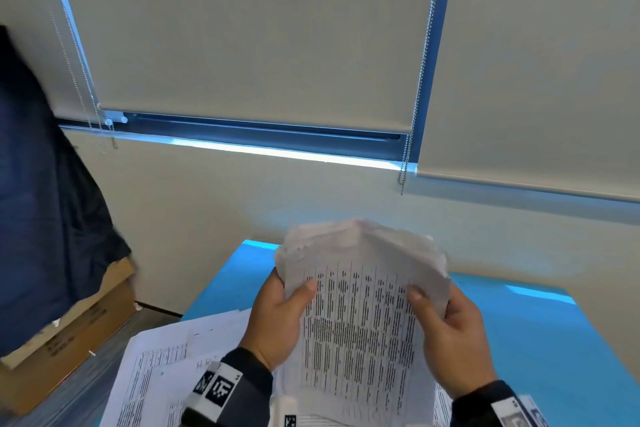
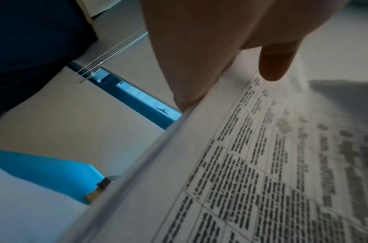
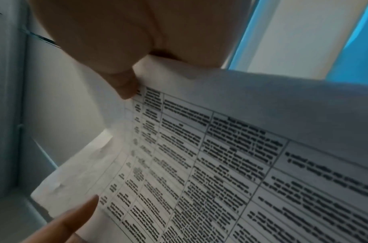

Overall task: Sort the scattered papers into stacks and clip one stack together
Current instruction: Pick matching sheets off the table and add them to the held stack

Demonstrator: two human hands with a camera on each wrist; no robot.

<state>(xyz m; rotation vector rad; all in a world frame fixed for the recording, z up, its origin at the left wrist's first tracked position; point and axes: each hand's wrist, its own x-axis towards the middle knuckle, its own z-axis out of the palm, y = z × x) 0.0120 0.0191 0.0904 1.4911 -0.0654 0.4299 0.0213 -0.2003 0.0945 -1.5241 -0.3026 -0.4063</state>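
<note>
Left hand (image 1: 277, 319) and right hand (image 1: 450, 333) each grip a side edge of the stack (image 1: 360, 315), upright above the table (image 1: 519, 340). Loose papers (image 1: 156, 374) lie left; a wall (image 1: 207, 201) stands behind.

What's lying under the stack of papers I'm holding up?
Under the held stack, loose printed sheets lie on the blue table. Whatever lies directly beneath the stack is covered by it and both hands.

free: blue table (image 1: 540, 340) R side | blocked: loose papers (image 1: 162, 367) L
</note>
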